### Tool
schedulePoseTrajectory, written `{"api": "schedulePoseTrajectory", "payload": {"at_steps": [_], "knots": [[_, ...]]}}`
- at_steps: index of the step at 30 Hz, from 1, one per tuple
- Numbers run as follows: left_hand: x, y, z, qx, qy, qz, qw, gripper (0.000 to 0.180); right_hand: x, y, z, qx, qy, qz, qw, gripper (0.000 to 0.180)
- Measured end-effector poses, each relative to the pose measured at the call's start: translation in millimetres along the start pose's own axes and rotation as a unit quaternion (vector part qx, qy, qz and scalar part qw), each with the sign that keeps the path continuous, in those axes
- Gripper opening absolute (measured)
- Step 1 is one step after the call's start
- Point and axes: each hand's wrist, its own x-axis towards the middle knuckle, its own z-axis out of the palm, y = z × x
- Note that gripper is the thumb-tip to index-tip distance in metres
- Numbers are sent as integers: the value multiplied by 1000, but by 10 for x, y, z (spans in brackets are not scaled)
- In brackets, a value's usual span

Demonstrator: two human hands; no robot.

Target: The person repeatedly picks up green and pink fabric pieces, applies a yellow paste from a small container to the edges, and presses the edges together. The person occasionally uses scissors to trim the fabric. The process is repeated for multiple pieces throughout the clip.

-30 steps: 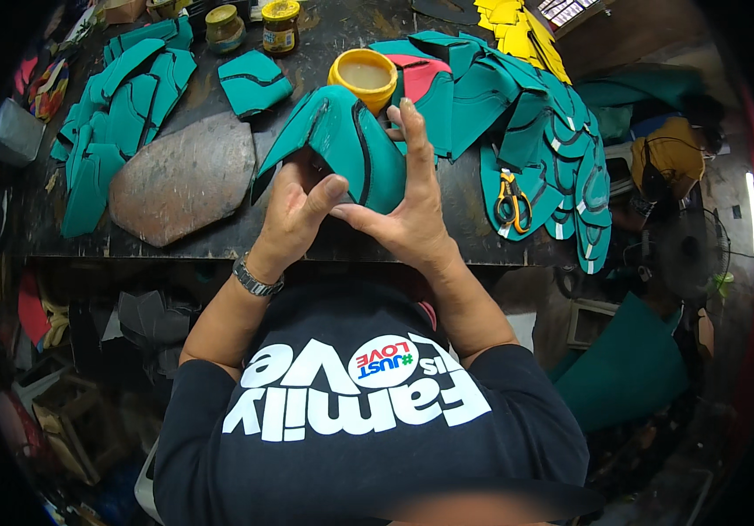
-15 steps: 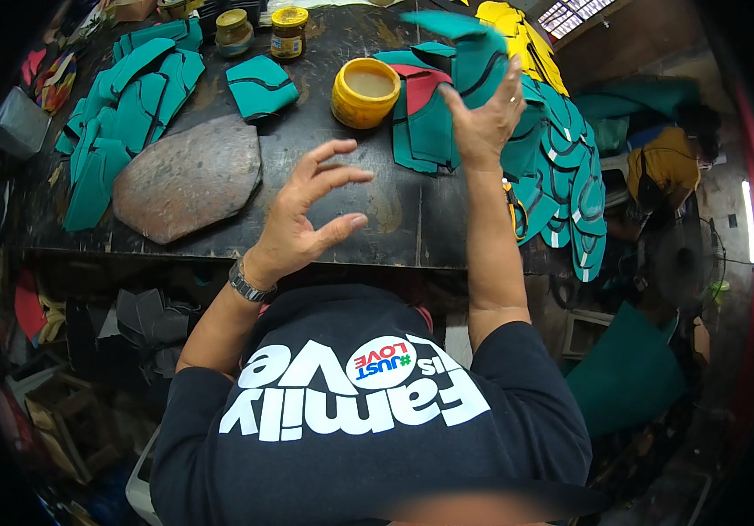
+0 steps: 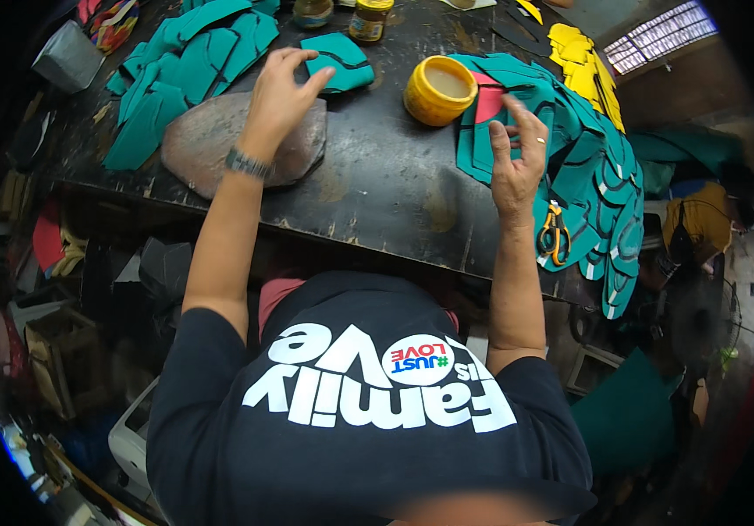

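While the left hand (image 3: pixel 280 88) hovers open beside a small stack of teal foam pieces (image 3: pixel 339 61), the flat stone (image 3: pixel 210 140) lies below it. The right hand (image 3: pixel 517 158), fingers spread and holding nothing, rests on the teal pile (image 3: pixel 587 175) right of the yellow glue jar (image 3: pixel 438 88).

The person wears a black short-sleeved T-shirt (image 3: pixel 368 421) with white lettering, a metal wristwatch (image 3: pixel 246 163) and a finger ring (image 3: pixel 540 140).

A tub (image 3: pixel 439 88) is sitting mid-tabletop (image 3: pixel 377 188); cut pieces (image 3: pixel 186 63) are lying toward the left edge, scissors (image 3: pixel 553 235) by the right edge.
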Motion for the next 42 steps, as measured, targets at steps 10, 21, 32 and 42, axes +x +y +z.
{"api": "schedulePoseTrajectory", "payload": {"at_steps": [10, 21, 32, 42], "knots": [[307, -389, 354, 181, -59, -118, 975, 77, 713, 81, 567, -388, -167, -122, 898, 60], [247, -399, 387, 138, 176, 134, 965, 55, 558, -4, 503, -358, -30, -173, 917, 28], [-317, 403, 258, -612, -33, -126, 780, 34, -1, -448, 139, 66, -132, -41, 988, 58], [-980, 1009, 204, -752, -200, -281, 562, 37, -245, -425, 334, 576, -200, 120, 783, 77]]}}
